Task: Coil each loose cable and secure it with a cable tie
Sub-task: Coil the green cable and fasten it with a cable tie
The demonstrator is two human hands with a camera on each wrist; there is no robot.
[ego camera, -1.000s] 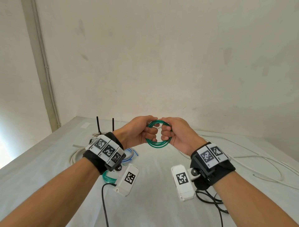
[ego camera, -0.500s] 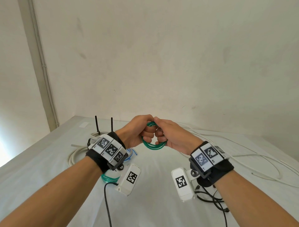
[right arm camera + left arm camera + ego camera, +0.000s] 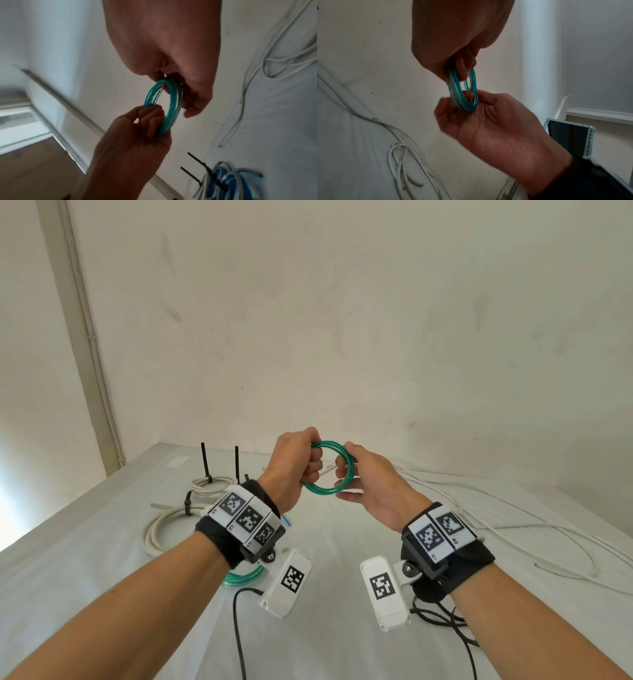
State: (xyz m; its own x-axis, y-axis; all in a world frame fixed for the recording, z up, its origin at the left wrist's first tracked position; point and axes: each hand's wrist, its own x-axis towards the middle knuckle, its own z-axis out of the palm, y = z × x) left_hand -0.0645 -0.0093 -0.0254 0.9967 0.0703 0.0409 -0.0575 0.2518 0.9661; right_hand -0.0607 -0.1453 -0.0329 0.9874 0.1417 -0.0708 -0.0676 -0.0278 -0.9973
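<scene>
Both hands hold up a small green cable coil [image 3: 328,469] above the white table [image 3: 329,546]. My left hand [image 3: 310,465] grips the coil's left side with curled fingers. On the ring's right side my right hand [image 3: 346,479] pinches it. In the left wrist view the coil [image 3: 462,93] runs edge-on from the left hand [image 3: 462,40] down into the right hand [image 3: 471,106]. The right wrist view shows the coil [image 3: 172,106] between the right hand [image 3: 171,75] above and the left hand [image 3: 150,121] below. A short white strip [image 3: 352,491] sticks out under the right fingers; what it is cannot be told.
A white cable coil [image 3: 161,525] bound with black ties [image 3: 205,463] lies at the left. A second green coil [image 3: 243,577] lies under my left wrist, and a blue coil [image 3: 229,180] lies beside the tied bundle. Loose white cable [image 3: 520,529] sprawls across the right. Black leads [image 3: 442,616] trail near the front.
The hands have risen slightly and drawn apart. The coil, pressed between the knuckles before, now shows as an open ring, with the right fingers shifted to its right side.
</scene>
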